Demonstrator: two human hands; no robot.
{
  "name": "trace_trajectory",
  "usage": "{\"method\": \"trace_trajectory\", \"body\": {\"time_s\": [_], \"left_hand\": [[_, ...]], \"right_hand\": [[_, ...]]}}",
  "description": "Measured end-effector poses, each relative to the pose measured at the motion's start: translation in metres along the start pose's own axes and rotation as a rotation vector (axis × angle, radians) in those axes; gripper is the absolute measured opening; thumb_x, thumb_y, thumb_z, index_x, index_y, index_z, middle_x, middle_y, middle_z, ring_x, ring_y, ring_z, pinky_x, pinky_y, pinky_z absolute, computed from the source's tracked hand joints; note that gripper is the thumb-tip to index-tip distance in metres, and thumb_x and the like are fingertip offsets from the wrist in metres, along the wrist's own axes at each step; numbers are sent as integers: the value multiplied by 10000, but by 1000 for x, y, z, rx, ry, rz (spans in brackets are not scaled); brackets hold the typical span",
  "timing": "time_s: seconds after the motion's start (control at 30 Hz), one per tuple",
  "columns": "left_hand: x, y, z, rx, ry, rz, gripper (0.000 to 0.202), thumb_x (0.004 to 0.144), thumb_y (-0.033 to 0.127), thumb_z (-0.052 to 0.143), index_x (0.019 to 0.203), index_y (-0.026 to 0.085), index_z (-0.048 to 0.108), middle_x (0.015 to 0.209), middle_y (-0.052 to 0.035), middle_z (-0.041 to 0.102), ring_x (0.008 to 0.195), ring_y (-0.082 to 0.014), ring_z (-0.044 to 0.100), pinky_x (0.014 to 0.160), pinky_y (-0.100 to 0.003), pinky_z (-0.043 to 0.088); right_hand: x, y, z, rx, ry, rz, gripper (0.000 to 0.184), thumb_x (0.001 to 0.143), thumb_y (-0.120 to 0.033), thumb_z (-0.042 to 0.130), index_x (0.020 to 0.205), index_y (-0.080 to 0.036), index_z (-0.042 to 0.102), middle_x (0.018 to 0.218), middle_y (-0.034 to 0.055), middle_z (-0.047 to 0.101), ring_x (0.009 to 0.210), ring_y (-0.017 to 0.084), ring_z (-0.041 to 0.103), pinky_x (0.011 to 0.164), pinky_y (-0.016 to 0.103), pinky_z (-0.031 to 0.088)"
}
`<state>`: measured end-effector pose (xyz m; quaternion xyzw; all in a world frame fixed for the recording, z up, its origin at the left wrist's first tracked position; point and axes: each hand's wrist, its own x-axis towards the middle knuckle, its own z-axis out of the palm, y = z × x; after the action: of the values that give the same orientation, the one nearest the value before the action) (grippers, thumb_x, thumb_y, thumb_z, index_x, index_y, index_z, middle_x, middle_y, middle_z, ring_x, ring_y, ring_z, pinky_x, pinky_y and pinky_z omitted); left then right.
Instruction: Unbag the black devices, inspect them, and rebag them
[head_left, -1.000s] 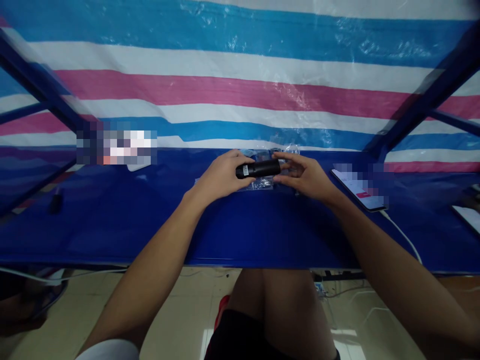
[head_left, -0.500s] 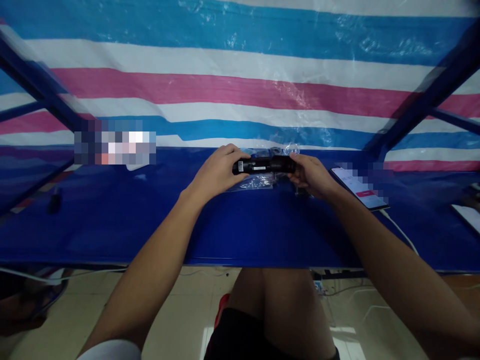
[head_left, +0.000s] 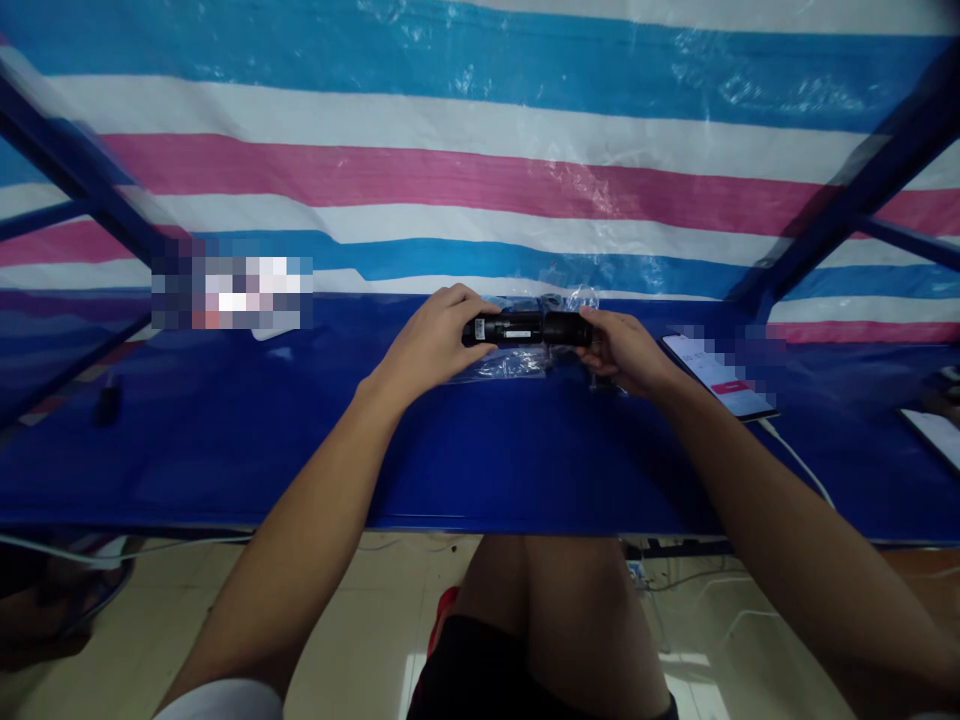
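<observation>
A black flashlight [head_left: 525, 328] with a small white label lies sideways between both hands, just above the blue table [head_left: 465, 450]. My left hand [head_left: 433, 342] is wrapped round its left end. Closed on the wider right end is my right hand [head_left: 624, 350]. Under the flashlight lies a clear plastic bag [head_left: 514, 364], crinkled, with more clear wrapping [head_left: 579, 297] behind it.
A phone [head_left: 718, 376] with a lit screen lies right of my right hand, a white cable [head_left: 801, 462] running from it. A small black object [head_left: 109, 404] sits far left. A striped tarp [head_left: 480, 170] hangs behind. Dark blue frame bars [head_left: 847, 190] slant at both sides.
The flashlight looks longer than a second ago; my right hand moved right and closed round its wide end. Since half a second ago, almost nothing has shifted.
</observation>
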<state>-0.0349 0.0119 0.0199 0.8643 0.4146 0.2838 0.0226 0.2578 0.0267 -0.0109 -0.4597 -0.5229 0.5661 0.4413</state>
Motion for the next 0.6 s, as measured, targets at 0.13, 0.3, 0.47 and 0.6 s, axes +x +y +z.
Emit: {"method": "trace_trajectory", "body": {"time_s": [0.13,0.3,0.47,0.6], "left_hand": [[0,-1,1,-8,2,8,452,914,252,831,1351,254,718,1270,-88,699,1201,-293,660,1068,-473,551],[0,-2,0,-2,-5,-2,451,915,257,823,1354,248,722,1271,-92,701,1195,-292,660,1078,-477,546],[0,-1,0,2,-17,-4,465,916,262,818,1371,232,727,1278,-105,698,1192,-296,661,1078,-477,547],[0,-2,0,7,-15,-10,471,916,254,817,1379,225,731,1279,-106,703,1187,-291,666,1079,-476,549]], "right_hand": [[1,1,-2,-18,-15,-23,457,917,-651,771,797,-233,633,650,37,644,444,106,455,327,228,230],[0,-1,-1,-23,-12,-25,478,886,-668,804,793,-228,644,651,45,663,452,111,465,342,235,232],[-2,-2,1,-15,16,-27,464,887,-651,810,820,-220,650,672,52,680,453,112,466,354,245,216],[-1,-2,0,-33,38,-38,459,903,-652,792,821,-226,644,675,51,678,463,119,473,365,245,234]]}}
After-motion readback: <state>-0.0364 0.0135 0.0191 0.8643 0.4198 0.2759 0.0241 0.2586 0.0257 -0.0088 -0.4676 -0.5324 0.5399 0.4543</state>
